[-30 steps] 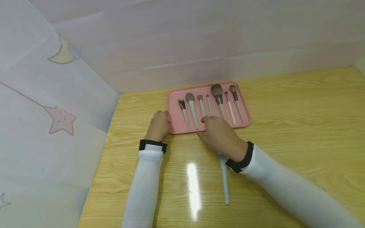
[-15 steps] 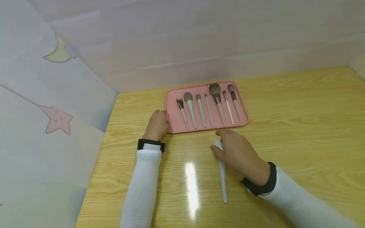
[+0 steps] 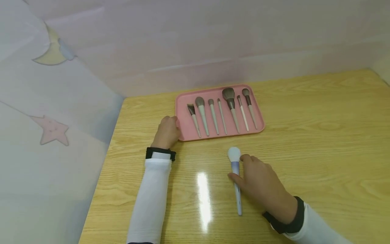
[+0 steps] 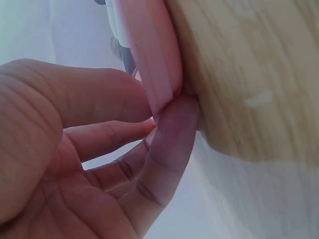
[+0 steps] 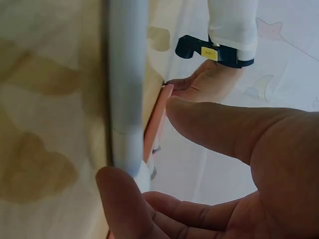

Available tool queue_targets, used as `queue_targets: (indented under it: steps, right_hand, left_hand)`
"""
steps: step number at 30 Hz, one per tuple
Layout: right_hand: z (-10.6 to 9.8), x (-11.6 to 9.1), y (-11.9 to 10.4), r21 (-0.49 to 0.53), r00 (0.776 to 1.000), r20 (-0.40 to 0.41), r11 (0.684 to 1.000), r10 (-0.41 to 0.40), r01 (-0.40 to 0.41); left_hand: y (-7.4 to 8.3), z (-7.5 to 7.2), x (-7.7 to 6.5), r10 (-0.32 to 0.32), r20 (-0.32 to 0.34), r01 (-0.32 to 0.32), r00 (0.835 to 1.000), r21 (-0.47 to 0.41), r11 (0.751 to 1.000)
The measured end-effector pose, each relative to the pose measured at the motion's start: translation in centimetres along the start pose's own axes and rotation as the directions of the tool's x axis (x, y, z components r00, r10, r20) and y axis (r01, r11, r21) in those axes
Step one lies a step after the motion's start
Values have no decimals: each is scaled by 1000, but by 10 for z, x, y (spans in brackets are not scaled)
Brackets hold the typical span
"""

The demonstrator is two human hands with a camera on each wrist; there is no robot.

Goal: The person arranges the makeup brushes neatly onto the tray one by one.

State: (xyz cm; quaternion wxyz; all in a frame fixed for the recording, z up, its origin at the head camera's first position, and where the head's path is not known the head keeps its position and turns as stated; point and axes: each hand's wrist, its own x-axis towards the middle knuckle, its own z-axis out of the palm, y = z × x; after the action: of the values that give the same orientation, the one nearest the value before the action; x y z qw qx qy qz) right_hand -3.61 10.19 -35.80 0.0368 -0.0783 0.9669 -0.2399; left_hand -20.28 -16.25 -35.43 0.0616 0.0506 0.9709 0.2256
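At its near left corner, the pink tray [image 3: 220,135] is pinched by my left hand [image 3: 166,133]. The left wrist view shows the thumb over the rim [image 4: 149,55] and a finger under it. Several makeup brushes lie side by side in the tray, among them a large fluffy brush [image 3: 230,101] and a flat-headed brush [image 3: 194,118]. One white-tipped makeup brush [image 3: 237,189] with a pale blue handle lies on the table in front of the tray. Beside it is my right hand [image 3: 263,181], thumb and index finger spread about the brush. The right wrist view shows the index fingertip close to the handle [image 5: 125,74]; contact is unclear.
The wooden table [image 3: 320,135] stretches to the right, and its left edge runs beside my left arm. Behind it hangs a pale cloth backdrop [image 3: 213,40] with a moon and a star [image 3: 54,131]. A bright glare patch [image 3: 203,203] lies on the tabletop.
My right hand has drawn back from the tray's front edge toward me and rightward, to the loose brush, uncovering its white head. My left hand stays at the tray's corner.
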Motion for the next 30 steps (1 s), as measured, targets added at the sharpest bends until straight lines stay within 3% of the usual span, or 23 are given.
queue_targets:
  steps: [11,23,30]
  right_hand:
    - [8,-2,1,-20,999,37,1000,-2,3]
    - [9,-1,6,-12,998,-55,999,-34,33]
    - [10,0,6,7,997,-65,999,-38,39]
  left_hand:
    - [0,-1,0,-6,-3,6,1000,4,1000]
    - [1,0,0,-7,0,7,1000,0,1000]
    - [1,0,0,2,0,-2,1000,16,1000]
